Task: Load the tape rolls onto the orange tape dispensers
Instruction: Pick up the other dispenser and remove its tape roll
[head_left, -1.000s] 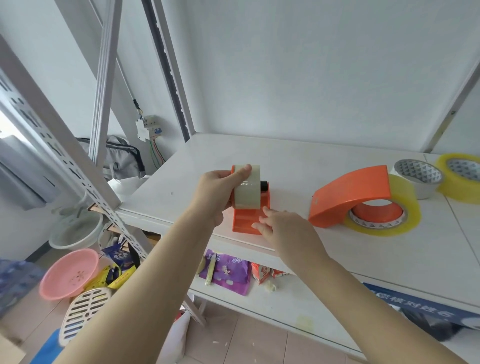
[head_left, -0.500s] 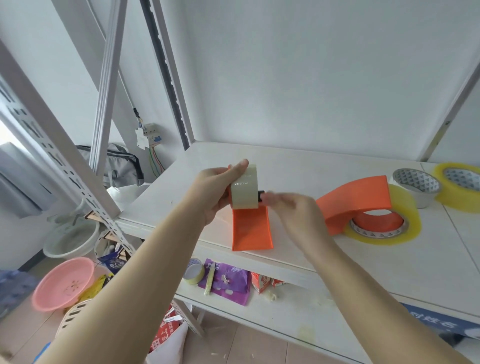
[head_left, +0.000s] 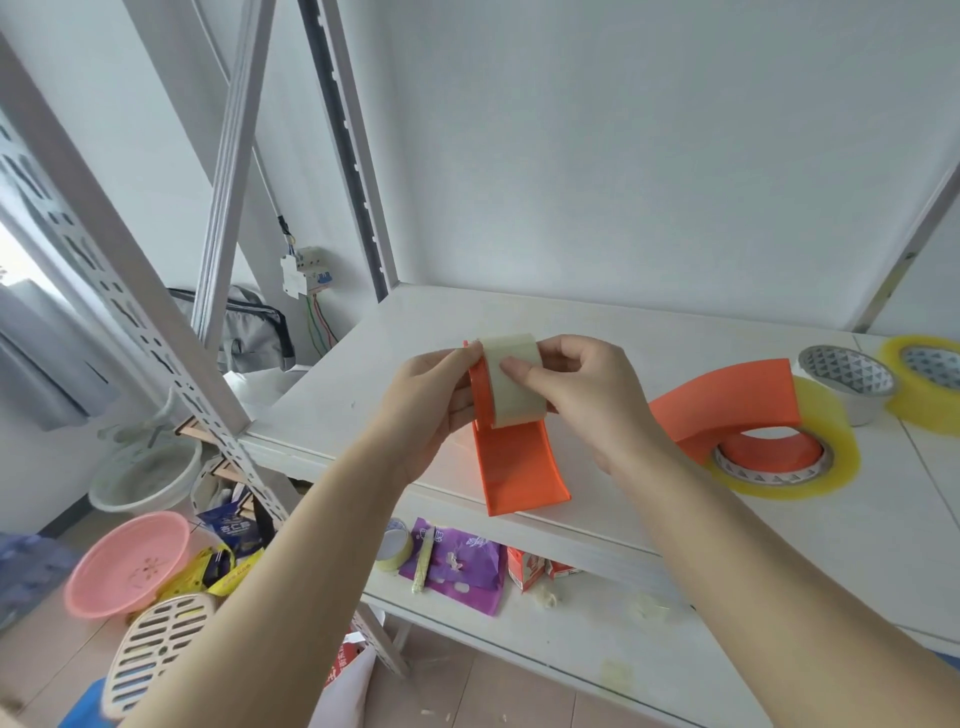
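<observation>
**Left grip** (head_left: 435, 397): a bare hand. Its fingers are curled round the left flank of the dispenser (head_left: 517, 467) and its thumb is raised to the top edge, against the roll (head_left: 511, 382). It is clamped on the dispenser.

**Between the grips:** the pale roll stands on edge at the dispenser's upper end. The dispenser's curved tail runs down below both grips to the front lip of the shelf (head_left: 597, 317). Whether it touches the shelf cannot be told. The hub is hidden behind the roll, so full seating cannot be confirmed.

**Right grip** (head_left: 584, 402): a bare hand. Its thumb is pressed on the roll's outer band and its fingers are curled round the roll's right side. It is clamped on the roll.

**Right of the right grip, apart from it:** the second dispenser (head_left: 727, 400) lies on the shelf with a yellow roll (head_left: 831, 447) around its hub, and is judged loaded. Further right stand two loose rolls, close together. One is a grey roll (head_left: 857, 410), and beyond it is a spare yellow roll (head_left: 919, 410), partly cut off by the frame edge. No third dispenser is in view.

**Progress, as judged:**
- One dispenser is loaded and one is in the act of being fitted, so the task is past halfway.
- Outstanding steps are to press the roll home on its hub, probably lead the tape end toward the cutter, and set the unit down.
- Whether the two loose rolls are also due for loading cannot be determined, as no empty dispenser is visible for them.
</observation>
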